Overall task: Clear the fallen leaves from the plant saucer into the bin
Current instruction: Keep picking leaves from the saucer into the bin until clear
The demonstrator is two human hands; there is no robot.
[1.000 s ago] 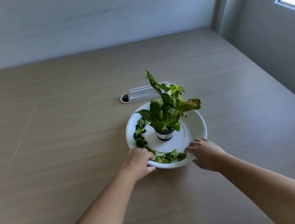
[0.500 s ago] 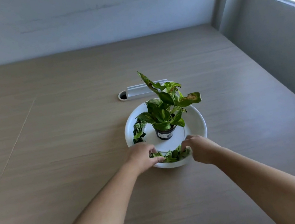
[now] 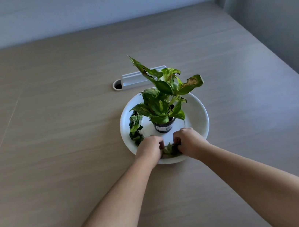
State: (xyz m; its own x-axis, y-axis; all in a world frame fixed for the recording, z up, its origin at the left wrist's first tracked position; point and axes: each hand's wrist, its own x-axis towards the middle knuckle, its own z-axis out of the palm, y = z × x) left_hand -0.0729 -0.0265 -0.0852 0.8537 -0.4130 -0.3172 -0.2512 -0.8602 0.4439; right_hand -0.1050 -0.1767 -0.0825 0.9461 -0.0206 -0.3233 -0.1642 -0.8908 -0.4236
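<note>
No readable text, brand, number or sign anywhere in view. Only a pale label (image 3: 165, 129) on the front of the small dark plant pot (image 3: 164, 126), with markings too small and blurred to make out.

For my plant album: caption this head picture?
Both hands gather fallen green leaves in the round white saucer.
</note>
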